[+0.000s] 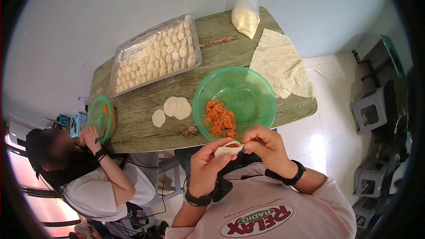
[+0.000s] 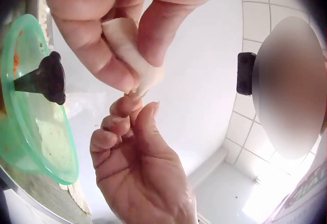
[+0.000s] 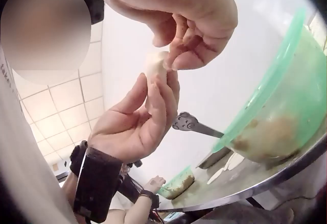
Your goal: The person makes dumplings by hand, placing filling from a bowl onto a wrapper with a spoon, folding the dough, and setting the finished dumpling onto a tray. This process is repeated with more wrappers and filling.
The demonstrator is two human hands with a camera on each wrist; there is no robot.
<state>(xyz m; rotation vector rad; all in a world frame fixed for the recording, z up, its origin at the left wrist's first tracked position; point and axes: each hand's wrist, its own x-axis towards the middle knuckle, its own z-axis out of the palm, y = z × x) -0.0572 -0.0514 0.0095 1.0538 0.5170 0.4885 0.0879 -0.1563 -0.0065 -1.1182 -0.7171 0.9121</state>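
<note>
Head view: the wrapper (image 1: 228,150) is held low in front of the shirt (image 1: 261,199), at 6 o'clock from the big bowl (image 1: 264,106). Its long axis slants from about 8 to 2 o'clock, with its open side toward 12, showing orange filling (image 1: 232,145). The left hand (image 1: 207,164) grips it between fingers and thumb; the right hand (image 1: 267,148) pinches its 2 o'clock end. On the left wrist view the axis runs from 11 to 5 o'clock; on the right wrist view, closer to 12 and 6.

Both wrist views hide the filling, and fingers cover part of the wrapper. The spoon (image 3: 191,124) has its lower end out of sight in the bowl on the right wrist view. Faces are blurred.

Large lettering on the shirt reads "RELAX" and "RADIO"; a smaller line beside it is too tiny to read surely. The spoon's handle bears a cartoon face.
</note>
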